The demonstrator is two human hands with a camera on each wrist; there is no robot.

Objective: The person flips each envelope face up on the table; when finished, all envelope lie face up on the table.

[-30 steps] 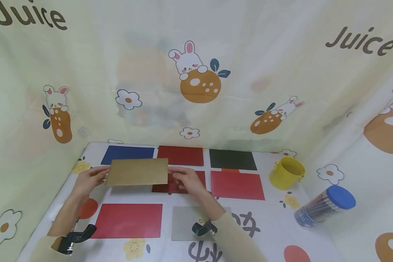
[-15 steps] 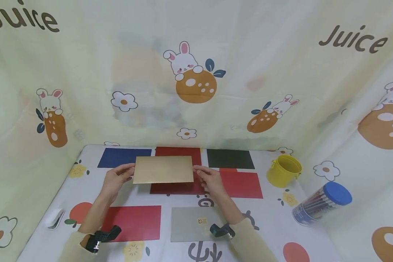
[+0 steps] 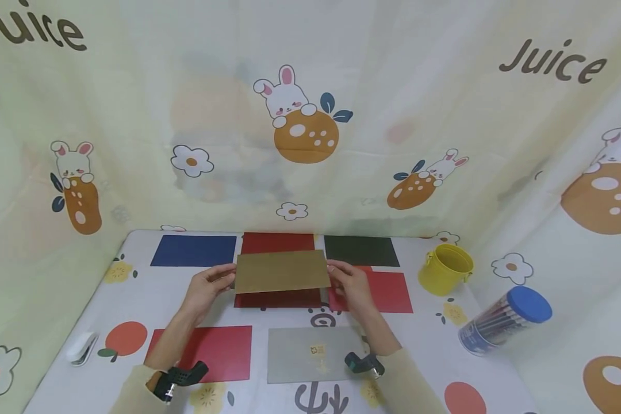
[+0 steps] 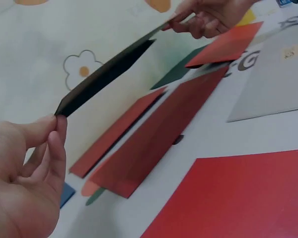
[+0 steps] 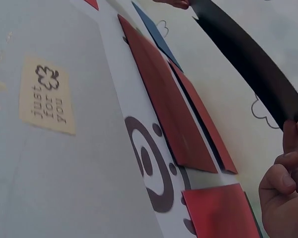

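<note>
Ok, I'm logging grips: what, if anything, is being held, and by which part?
The flat gold piece, by its two short edges: the left hand holds the left one, the right hand the right one.

I hold a plain gold-coloured rectangular card (image 3: 282, 272) in the air by its short ends, my left hand (image 3: 207, 289) pinching one and my right hand (image 3: 353, 286) the other. It sits just below the centre of the head view, long sides running across, right end slightly higher; its underside looks dark in both wrist views.
</note>
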